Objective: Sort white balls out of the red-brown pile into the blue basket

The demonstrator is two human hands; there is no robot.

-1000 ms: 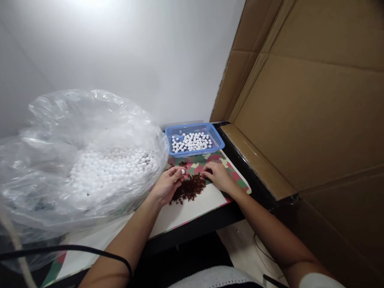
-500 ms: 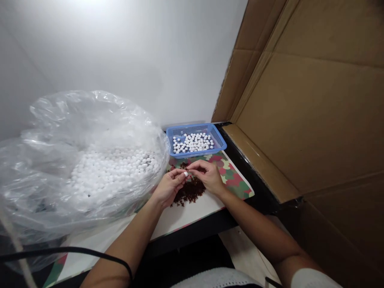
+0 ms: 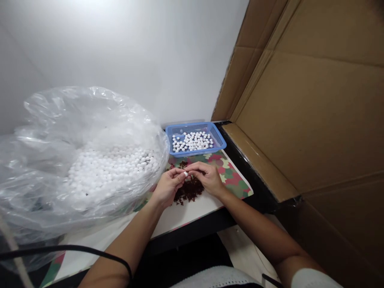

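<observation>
Between the thumb and fingers of my left hand (image 3: 168,187) is a small white ball (image 3: 186,174). My right hand (image 3: 209,180) meets it from the other side, its thumb and fingertips pinched together at the ball. Whatever lies between those right fingertips is too small to make out. Just below both hands spreads a loose pile of small dark reddish-brown pieces (image 3: 189,193), partly hidden by the fingers. Beyond them a blue plastic basket (image 3: 198,153) holds several white balls (image 3: 196,141) like the one in my left hand.
To the left stands a large clear plastic bag (image 3: 87,98), open and full of white balls (image 3: 99,170). Under my hands lies a camouflage-patterned sheet (image 3: 237,180). Cardboard (image 3: 315,108) walls the right side. A black cable (image 3: 69,249) crosses by my left forearm.
My right fingertips have come slightly closer to the ball and now cover more of it. My left hand keeps its hold in nearly the same place.
</observation>
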